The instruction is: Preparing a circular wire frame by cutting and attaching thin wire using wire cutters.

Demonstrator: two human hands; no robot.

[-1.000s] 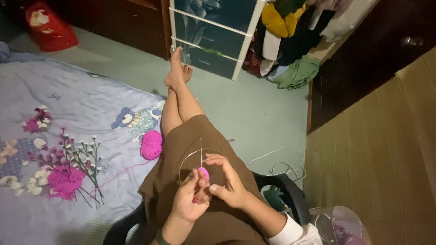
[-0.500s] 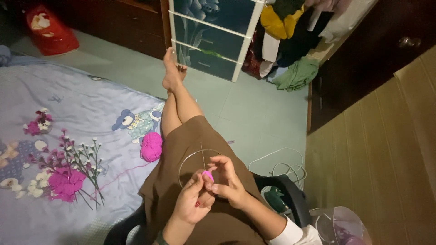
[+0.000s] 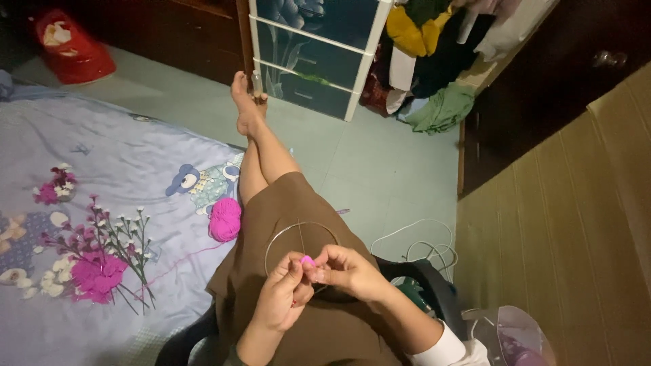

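Note:
Both hands meet over my lap on a brown skirt. My left hand (image 3: pixel 283 293) pinches the near rim of a thin metal wire hoop (image 3: pixel 279 235) that lies on my lap. Just to its right, my right hand (image 3: pixel 347 272) holds a small bit of pink yarn (image 3: pixel 307 260) against the hoop, between the fingertips of both hands. A pink yarn ball (image 3: pixel 224 219) rests on the blanket beside my left thigh. A thin pink strand trails from it across the blanket.
A lilac patterned blanket (image 3: pixel 102 163) covers the floor at left, with artificial flower stems (image 3: pixel 102 251) on it. A drawer cabinet (image 3: pixel 319 54) and piled clothes (image 3: pixel 434 61) stand beyond my feet. White wire loops (image 3: pixel 420 247) lie at right. A plastic bag (image 3: pixel 505 335) sits by my right elbow.
My hands stay together on the hoop, with only small finger shifts around the pink yarn. The view has moved slightly.

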